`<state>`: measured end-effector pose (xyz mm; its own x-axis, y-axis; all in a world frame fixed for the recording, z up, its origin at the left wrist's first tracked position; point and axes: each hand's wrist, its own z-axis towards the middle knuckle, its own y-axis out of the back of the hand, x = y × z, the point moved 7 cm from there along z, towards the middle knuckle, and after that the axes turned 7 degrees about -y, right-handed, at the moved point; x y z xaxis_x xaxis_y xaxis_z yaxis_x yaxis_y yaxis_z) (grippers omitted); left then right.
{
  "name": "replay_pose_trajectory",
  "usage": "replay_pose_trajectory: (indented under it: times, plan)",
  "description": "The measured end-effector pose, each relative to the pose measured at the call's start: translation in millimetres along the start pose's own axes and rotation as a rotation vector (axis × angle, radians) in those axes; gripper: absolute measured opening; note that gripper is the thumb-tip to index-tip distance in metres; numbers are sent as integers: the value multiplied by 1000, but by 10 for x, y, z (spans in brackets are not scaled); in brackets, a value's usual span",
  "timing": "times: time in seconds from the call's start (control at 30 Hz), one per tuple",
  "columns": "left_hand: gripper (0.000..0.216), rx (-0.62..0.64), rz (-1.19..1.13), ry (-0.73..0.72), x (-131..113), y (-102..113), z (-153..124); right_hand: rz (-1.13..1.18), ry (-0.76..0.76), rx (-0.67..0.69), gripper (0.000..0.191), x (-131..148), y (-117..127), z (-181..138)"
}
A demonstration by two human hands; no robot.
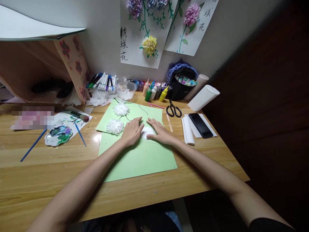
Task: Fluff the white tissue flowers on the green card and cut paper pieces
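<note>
A light green paper sheet point(140, 154) lies on the wooden desk point(36, 167). Two white tissue flowers sit on its upper left, one point(121, 109) behind the other point(115, 126), with thin black stems drawn beside them. My left hand point(131, 132) and my right hand point(160, 131) both rest flat on the sheet, fingers stretched out, on either side of a small white tissue piece point(146, 132) that they press down.
Black scissors point(173, 109), a wooden stick point(169, 122), a phone point(200, 125) on white paper rolls, paint bottles point(154, 91), a marker case point(182, 85), a clear bowl point(126, 90) and a row of markers point(102, 82) line the back. A paint palette point(59, 135) and brushes lie left.
</note>
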<state>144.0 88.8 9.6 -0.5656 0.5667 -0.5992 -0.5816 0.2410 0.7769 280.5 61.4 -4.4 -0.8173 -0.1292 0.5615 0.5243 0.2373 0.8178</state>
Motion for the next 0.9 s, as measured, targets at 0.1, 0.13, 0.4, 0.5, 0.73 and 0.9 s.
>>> replay_pose_trajectory:
  times: [0.1,0.13,0.4,0.5,0.73,0.9]
  plan:
    - [50,-1,12,-4,-6,6,2,23,22,-12,72,-32,21,-5]
    - [50,-2,14,-6,-7,8,3,24,29,-22,71,-41,30,-6]
    - [49,-4,4,1,-3,1,-4,39,45,-67,61,-59,56,-14]
    - [49,1,9,5,-4,1,-4,66,41,-96,57,-54,68,-14]
    - [48,7,14,9,-4,2,-3,88,30,-137,49,-52,82,-16]
    - [47,-2,29,-7,-3,-7,3,121,24,-160,43,-74,98,-8]
